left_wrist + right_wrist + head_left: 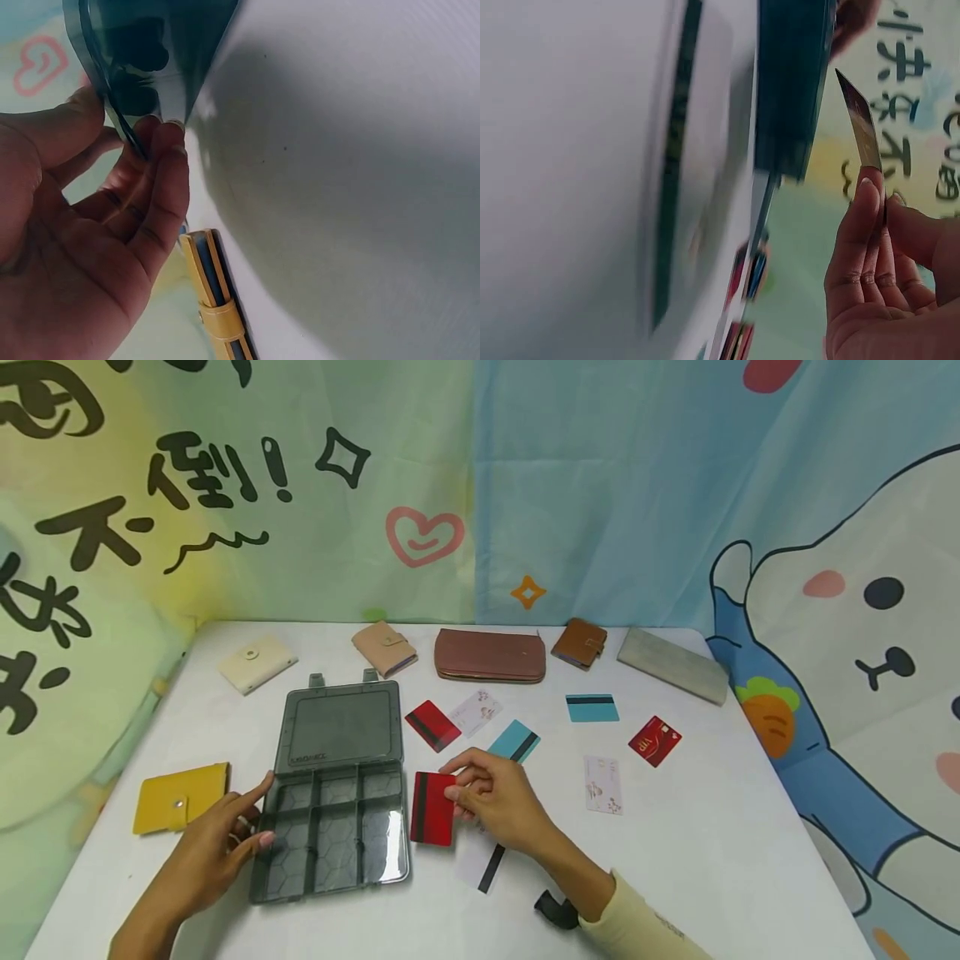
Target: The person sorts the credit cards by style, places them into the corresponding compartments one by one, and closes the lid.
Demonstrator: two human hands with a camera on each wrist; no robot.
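My right hand (491, 797) pinches a red card (432, 810) with a black stripe between thumb and fingers, just right of a grey see-through compartment box (330, 831). In the right wrist view the red card (864, 124) stands almost edge-on above the fingertips. The box lies with its lid (341, 722) folded back, and its compartments show no cards. At the box's left side, my left hand (217, 839) holds the wall, thumb on the rim. The left wrist view has the fingers (169, 180) against the box corner (150, 67).
Around the right hand lie another red card (432, 727), blue striped cards (592, 708), pale patterned cards (603, 785) and a red VIP card (655, 741). A yellow wallet (161, 802) sits at left; several wallets, including a brown one (490, 656), line the back edge.
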